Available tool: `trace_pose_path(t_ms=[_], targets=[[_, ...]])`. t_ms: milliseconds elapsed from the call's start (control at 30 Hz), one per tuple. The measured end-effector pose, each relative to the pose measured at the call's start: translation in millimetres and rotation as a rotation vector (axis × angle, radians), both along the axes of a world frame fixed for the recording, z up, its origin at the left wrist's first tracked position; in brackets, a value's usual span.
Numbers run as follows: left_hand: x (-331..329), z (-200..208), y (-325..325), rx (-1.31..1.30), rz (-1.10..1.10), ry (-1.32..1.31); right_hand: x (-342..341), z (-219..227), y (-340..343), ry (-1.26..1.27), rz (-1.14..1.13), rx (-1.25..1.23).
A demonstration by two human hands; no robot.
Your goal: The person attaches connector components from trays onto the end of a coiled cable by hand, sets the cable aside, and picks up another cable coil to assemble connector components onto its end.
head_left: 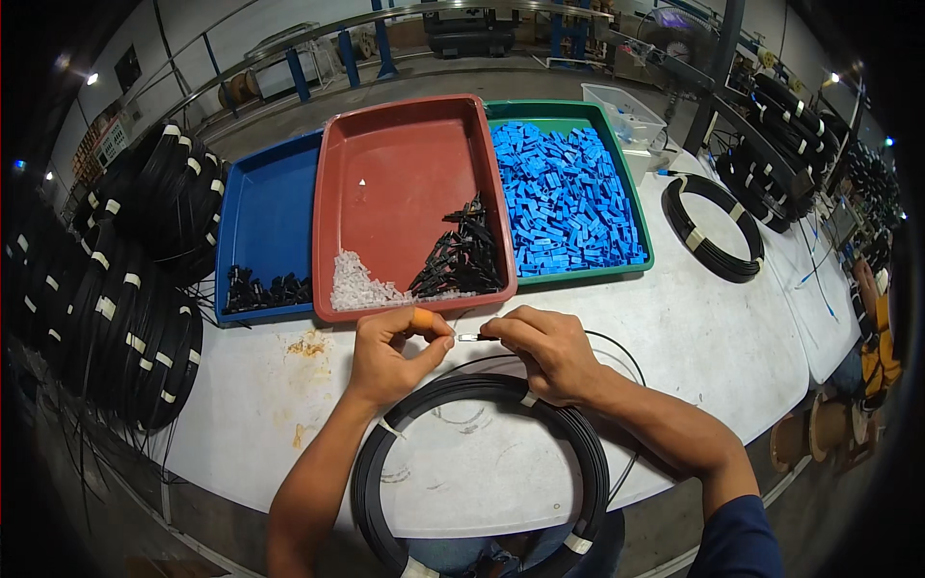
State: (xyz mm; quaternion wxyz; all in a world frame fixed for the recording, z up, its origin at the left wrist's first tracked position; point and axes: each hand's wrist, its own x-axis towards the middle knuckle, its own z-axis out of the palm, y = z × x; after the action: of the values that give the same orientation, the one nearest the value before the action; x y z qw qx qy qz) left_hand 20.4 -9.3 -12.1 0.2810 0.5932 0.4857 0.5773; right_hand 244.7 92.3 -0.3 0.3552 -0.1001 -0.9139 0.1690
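Note:
Above a coiled black cable (pixel 374 482), my two hands meet near the front of the trays. My right hand (pixel 554 352) pinches the end of a black cable, where a small fibre connector with a pale tip (pixel 468 337) points left. My left hand (pixel 393 354), with an orange cover on one finger, is closed in a pinch just left of that tip. What its fingertips hold, if anything, is too small to make out. From my right hand, a loose length of the cable (pixel 631 358) curves back toward the coil, which lies partly over the table's near edge.
A red tray (pixel 405 173) holds small clear pieces and black connector parts. Beside it stand a blue tray (pixel 270 212) with black parts and a green tray (pixel 647 255) full of blue clips. Cable coils (pixel 145 318) are stacked left; another coil (pixel 682 226) lies right.

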Motion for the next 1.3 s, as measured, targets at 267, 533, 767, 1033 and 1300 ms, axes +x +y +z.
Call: trace_pose_path(t_ms=[267, 533, 767, 1033, 1300], targets=[[2.9, -0.3, -0.6, 0.086, 0.023, 0.051, -0.4, -7.6, 3.0, -0.014, 0.005, -0.007], [5.9, 3.7, -0.9, 0.111, 0.056, 0.107, 0.2, -6.2, 5.9, 0.011, 0.031, 0.02], [2.9, 7.3, -8.4, 0.137, 0.068, 0.296, 0.7, -3.5, 4.3, 0.021, 0.08, 0.108], [12.2, 3.2, -14.3, 0.108, 0.131, 0.072, -0.7, -6.8, -1.4, 0.051, 0.021, -0.009], [4.1, 1.3, -19.6, 0.062, 0.034, 0.154, -1.8, -2.6, -3.2, 0.082, -0.001, 0.119]])
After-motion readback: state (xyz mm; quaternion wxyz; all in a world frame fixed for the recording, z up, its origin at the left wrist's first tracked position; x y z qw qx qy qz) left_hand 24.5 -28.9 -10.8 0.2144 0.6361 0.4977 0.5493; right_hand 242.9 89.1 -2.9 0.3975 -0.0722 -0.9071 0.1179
